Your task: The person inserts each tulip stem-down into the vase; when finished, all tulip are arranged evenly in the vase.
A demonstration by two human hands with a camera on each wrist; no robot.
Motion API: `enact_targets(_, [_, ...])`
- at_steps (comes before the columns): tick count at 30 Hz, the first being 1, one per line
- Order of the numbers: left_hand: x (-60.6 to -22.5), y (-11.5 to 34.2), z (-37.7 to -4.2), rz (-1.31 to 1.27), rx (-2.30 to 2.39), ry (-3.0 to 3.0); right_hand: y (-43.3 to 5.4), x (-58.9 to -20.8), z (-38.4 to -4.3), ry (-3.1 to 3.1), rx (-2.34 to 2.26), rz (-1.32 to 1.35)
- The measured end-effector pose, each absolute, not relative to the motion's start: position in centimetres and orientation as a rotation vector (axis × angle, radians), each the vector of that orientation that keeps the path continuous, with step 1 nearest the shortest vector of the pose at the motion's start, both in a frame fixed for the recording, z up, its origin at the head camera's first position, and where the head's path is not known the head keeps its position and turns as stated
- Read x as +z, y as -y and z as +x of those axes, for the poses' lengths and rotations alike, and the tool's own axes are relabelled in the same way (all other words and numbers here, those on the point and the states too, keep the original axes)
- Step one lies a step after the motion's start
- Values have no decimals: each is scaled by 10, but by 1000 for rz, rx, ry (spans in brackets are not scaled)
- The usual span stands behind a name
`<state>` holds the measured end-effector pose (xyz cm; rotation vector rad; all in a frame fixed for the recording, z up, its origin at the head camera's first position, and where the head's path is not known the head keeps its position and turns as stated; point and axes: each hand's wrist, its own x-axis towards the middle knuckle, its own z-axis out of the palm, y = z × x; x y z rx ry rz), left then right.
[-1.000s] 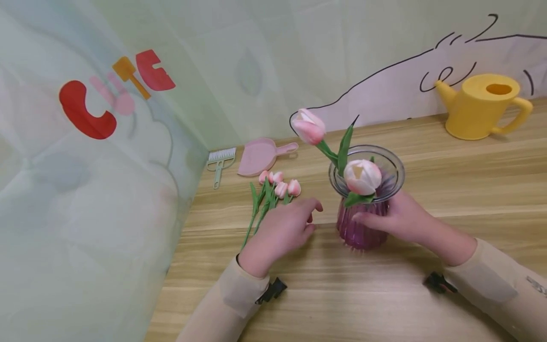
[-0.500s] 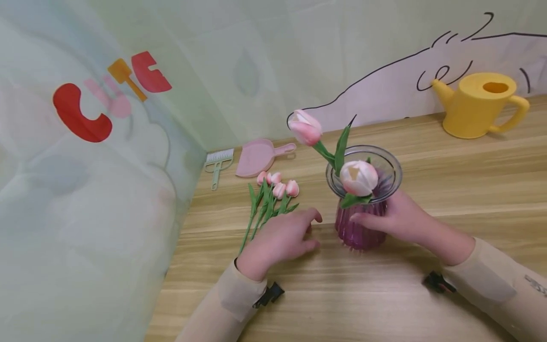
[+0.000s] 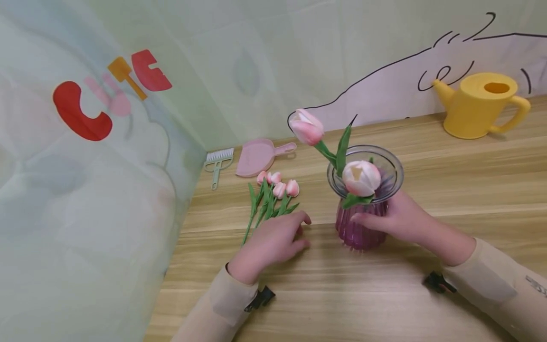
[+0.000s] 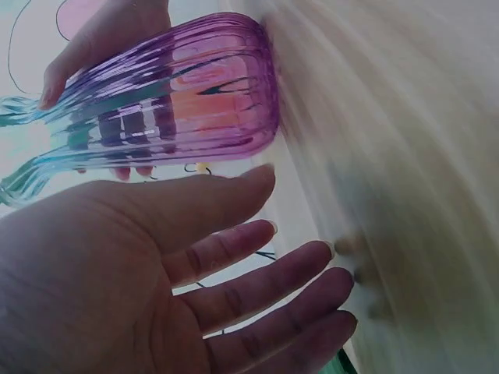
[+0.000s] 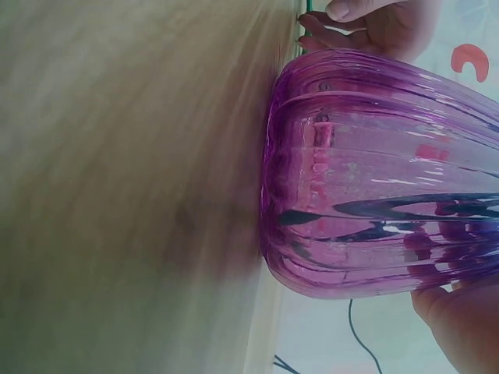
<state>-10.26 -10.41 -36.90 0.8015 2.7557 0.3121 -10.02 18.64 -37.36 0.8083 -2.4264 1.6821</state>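
A ribbed purple glass vase (image 3: pixel 361 228) stands on the wooden table, gripped on its right side by my right hand (image 3: pixel 399 221). Its wide clear rim holds two pink-and-white tulips: one tulip (image 3: pixel 306 127) leans out to the left, the other tulip (image 3: pixel 361 178) sits low at the mouth. Dark stem ends show through the glass in the right wrist view. My left hand (image 3: pixel 273 244) hovers close over the table left of the vase, fingers relaxed and holding nothing in the left wrist view. Several more tulips (image 3: pixel 269 199) lie just beyond it, their stems partly hidden by the hand.
A pink dustpan (image 3: pixel 257 157) and a small green brush (image 3: pixel 218 166) lie at the back left by the wall. The yellow watering can (image 3: pixel 476 109) stands at the back right. A printed cloth (image 3: pixel 107 199) borders the table on the left.
My left hand has drifted a little left and toward me, away from the vase, uncovering more tulip leaves. The right hand keeps its grip and the vase stays in place.
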Motion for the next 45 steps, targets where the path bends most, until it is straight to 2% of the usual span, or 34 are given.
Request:
enact_targets(19, [-370, 145, -96, 591, 516, -2780, -186, -373, -100, 2391, 1716, 814])
enact_targets(29, [-367, 155, -101, 251, 367, -3006, -187, -373, -99, 2414, 1703, 798])
enact_targets(45, [-377, 156, -100, 324, 193, -2917, -186, -372, -100, 2430, 1715, 792])
